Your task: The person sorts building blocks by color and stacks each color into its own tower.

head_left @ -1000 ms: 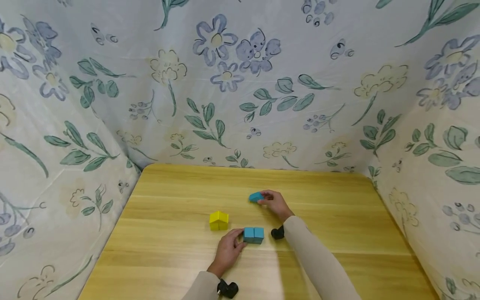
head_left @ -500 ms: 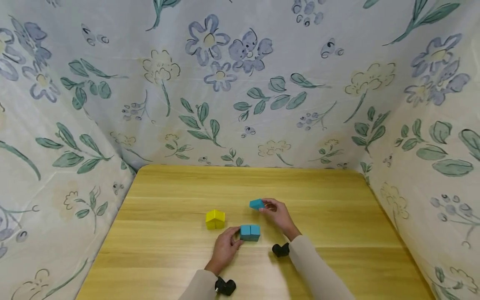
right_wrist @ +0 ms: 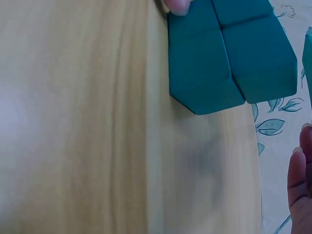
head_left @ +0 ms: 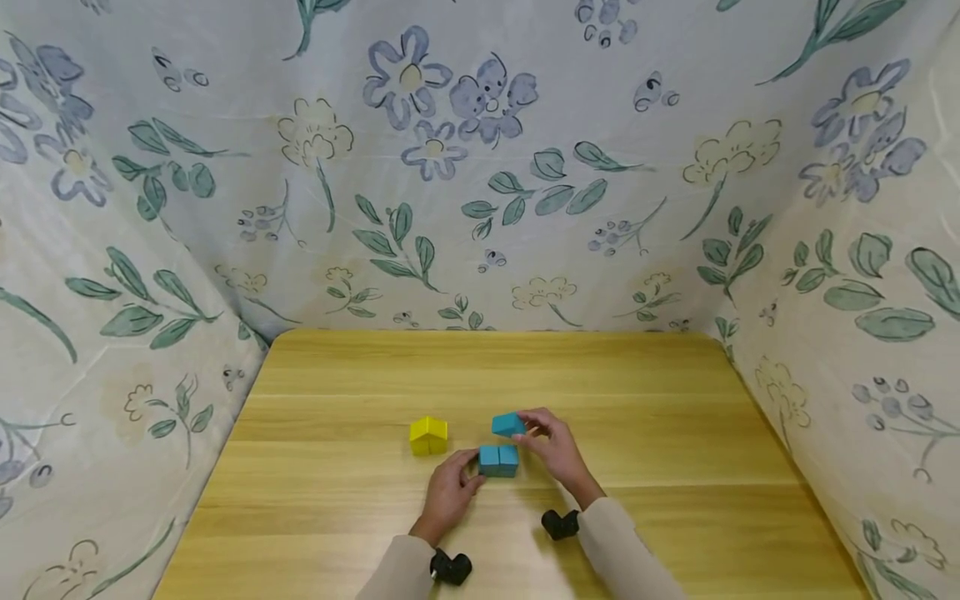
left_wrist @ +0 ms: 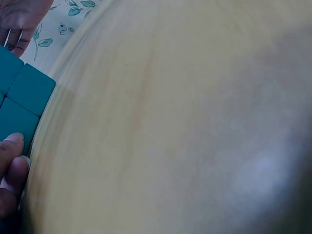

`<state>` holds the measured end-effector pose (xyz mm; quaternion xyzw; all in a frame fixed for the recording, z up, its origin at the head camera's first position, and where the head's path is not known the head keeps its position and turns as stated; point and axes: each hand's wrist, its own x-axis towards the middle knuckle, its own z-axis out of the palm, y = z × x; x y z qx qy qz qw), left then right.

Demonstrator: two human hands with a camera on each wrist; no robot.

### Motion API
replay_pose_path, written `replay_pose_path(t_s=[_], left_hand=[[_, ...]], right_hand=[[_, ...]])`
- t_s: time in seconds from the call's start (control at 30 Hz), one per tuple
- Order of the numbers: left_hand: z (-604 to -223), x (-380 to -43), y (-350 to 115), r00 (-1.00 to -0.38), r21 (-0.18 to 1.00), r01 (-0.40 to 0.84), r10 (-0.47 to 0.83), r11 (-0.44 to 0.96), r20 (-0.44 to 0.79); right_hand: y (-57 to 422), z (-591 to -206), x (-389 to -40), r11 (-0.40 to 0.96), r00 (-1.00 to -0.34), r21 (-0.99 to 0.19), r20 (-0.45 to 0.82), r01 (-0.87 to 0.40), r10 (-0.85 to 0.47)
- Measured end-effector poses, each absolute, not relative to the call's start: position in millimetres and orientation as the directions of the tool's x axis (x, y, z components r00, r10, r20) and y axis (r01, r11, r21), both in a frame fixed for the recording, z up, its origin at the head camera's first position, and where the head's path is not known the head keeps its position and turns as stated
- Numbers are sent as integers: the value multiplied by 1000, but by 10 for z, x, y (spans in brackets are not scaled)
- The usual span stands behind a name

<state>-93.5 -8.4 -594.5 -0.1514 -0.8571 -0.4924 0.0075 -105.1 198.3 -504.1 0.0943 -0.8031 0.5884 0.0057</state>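
Blue blocks [head_left: 498, 461], packed together with seams between them, stand on the table in front of me. My left hand [head_left: 450, 492] holds them at their left side with thumb and fingers; its fingertips [left_wrist: 13, 146] press on a block face in the left wrist view. My right hand [head_left: 557, 454] pinches a blue block with a slanted outline [head_left: 508, 424] by its right end, just beyond and above the stack. In the right wrist view the right hand's fingers [right_wrist: 298, 180] show at the edge, and the held block [right_wrist: 308, 61] is mostly cut off.
A small yellow block shape with a peaked top [head_left: 428, 436] stands left of the blue blocks on the wooden table [head_left: 337, 500]. Flowered cloth [head_left: 450, 208] closes the back and both sides. A black device [head_left: 451, 567] sits at each wrist.
My right hand has brought the slanted blue block nearer to me, from farther back on the table to close behind the blue stack. The left hand stays at the stack.
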Motion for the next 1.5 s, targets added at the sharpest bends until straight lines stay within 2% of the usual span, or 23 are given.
replay_pose_path(t_s=[0.57, 1.5], left_hand=[[-5961, -954, -87, -952, 846, 269, 263, 460, 159], [-5949, -940, -92, -952, 854, 256, 269, 453, 143]], right_hand=[[1890, -5025, -869, 301, -955, -919, 192, -255, -225], [1842, -5042, -827, 355, -955, -902, 158, -243, -253]])
